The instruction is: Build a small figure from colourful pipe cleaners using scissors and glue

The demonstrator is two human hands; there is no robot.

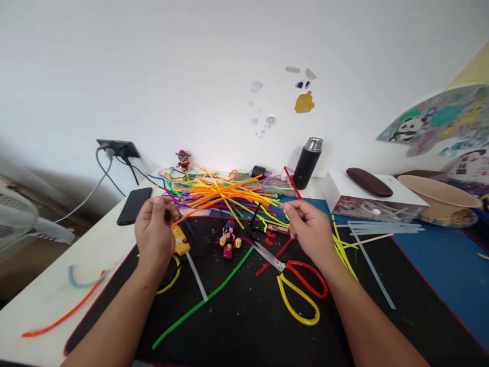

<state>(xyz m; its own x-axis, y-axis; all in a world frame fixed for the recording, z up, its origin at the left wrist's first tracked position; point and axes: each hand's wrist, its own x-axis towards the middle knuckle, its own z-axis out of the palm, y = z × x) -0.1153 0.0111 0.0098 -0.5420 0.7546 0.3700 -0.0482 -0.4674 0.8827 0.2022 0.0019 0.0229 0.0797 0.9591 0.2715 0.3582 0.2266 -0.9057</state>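
My left hand (156, 224) is closed with thumb and fingers pressed together, above the left side of the black mat; what it pinches, if anything, I cannot make out. Close beside it is a yellow glue gun (180, 241) with a translucent glue stick (197, 276) in line with it. My right hand (308, 228) is closed on a red pipe cleaner (292, 182), which sticks up above the fingers. Below that hand lie scissors (280, 266) with one red and one yellow handle, blades apart. Another red length (269, 262) passes near the blades. A green pipe cleaner (223, 285) stretches across the mat.
A pile of colourful pipe cleaners (219, 193) covers the back. Small figures (228, 238) stand mid-mat and by the wall. A black flask (306, 165), white box (336, 196), glue sticks (372, 267) and bowl (435, 188) are right; a phone (134, 206) lies left.
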